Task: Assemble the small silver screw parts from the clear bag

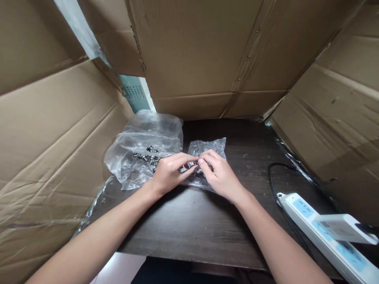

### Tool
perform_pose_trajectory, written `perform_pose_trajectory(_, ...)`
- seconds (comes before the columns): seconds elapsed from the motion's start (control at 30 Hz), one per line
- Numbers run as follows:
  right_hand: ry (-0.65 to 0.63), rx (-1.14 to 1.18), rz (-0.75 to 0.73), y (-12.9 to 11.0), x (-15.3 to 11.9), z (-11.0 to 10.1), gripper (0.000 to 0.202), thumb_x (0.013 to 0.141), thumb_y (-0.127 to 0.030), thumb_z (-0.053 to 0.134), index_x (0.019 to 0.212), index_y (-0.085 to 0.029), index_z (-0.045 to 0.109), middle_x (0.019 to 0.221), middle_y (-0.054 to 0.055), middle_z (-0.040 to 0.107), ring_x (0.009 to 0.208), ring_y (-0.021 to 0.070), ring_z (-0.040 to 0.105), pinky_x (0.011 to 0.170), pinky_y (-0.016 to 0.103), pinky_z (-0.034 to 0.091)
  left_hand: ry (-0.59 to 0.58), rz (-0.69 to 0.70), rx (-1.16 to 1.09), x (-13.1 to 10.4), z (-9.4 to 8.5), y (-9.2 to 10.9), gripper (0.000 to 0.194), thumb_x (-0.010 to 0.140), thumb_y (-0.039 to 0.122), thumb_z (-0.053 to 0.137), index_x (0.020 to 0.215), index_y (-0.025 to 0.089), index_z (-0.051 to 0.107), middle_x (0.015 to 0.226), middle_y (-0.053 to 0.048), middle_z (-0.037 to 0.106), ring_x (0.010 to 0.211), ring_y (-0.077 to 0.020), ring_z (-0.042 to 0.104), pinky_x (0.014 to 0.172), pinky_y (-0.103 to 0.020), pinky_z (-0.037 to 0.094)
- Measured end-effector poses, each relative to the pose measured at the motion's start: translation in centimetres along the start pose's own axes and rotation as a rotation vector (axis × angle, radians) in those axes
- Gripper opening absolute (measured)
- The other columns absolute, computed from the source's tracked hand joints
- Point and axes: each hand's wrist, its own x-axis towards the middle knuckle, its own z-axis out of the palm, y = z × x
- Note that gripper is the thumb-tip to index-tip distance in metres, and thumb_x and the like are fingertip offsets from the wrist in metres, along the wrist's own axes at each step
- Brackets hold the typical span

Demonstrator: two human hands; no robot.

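Observation:
My left hand (173,169) and my right hand (216,171) meet over the dark table, fingertips pinched close together. Whatever sits between the fingertips is too small and too covered to make out. Behind and to the left lies a large clear plastic bag (148,130), spread out and crumpled. Several small dark metal pieces (146,157) lie on it, partly hidden by my left hand. A smaller clear plastic bag (207,146) lies just beyond my right hand, with dark bits under the fingers that I cannot identify.
Cardboard walls (201,51) enclose the dark wooden table (189,225) at the back and both sides. On the right a white power strip (325,236) carries a plugged-in white adapter (345,228). A black cable (271,177) curves beside it. A printed greenish sheet (134,92) shows at the back left.

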Motion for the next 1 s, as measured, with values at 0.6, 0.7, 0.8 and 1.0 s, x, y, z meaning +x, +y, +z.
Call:
perform_pose_trajectory(0.6, 0.061, 0.168, 0.098, 0.19, -0.14, 0.02, 0.054, 0.076, -0.017, 0.060, 0.129, -0.025, 0.049, 0.135, 0.009, 0.050, 0.118, 0.0248, 0.053, 0.090, 0.040, 0.049, 0.052, 0.009, -0.027, 0.17, -0.09, 0.27, 0.017, 0.091, 0.020, 0.068, 0.106, 0.014, 0.072, 0.098, -0.008, 0.076, 0.075, -0.0125, 0.070, 0.069, -0.022, 0.060)
perform_pose_trajectory(0.7, 0.057, 0.177, 0.132, 0.26, -0.01, 0.05, 0.034, 0.086, -0.029, 0.058, 0.120, -0.024, 0.057, 0.130, 0.009, 0.055, 0.118, 0.0255, 0.053, 0.095, 0.043, 0.046, 0.049, 0.017, -0.021, 0.21, -0.17, 0.35, 0.016, 0.091, 0.019, 0.067, 0.105, 0.014, 0.072, 0.098, -0.008, 0.076, 0.074, -0.0126, 0.070, 0.069, -0.023, 0.060)
perform_pose_trajectory(0.8, 0.053, 0.172, 0.121, 0.23, 0.28, 0.11, 0.028, 0.096, -0.040, 0.048, 0.084, -0.021, 0.065, 0.106, 0.008, 0.063, 0.108, 0.0247, 0.058, 0.096, 0.043, 0.045, 0.046, 0.028, -0.023, 0.27, -0.20, 0.41, 0.016, 0.092, 0.019, 0.067, 0.106, 0.014, 0.072, 0.099, -0.008, 0.076, 0.075, -0.0129, 0.071, 0.071, -0.023, 0.061)
perform_pose_trajectory(1.0, 0.039, 0.205, 0.084, 0.64, -0.21, 0.12, 0.055, 0.075, -0.019, 0.059, 0.128, -0.025, 0.046, 0.139, 0.010, 0.047, 0.125, 0.0266, 0.049, 0.101, 0.047, 0.045, 0.053, 0.014, -0.022, 0.25, -0.17, 0.34, 0.017, 0.090, 0.018, 0.069, 0.106, 0.014, 0.072, 0.098, -0.008, 0.076, 0.074, -0.0122, 0.070, 0.070, -0.023, 0.061)
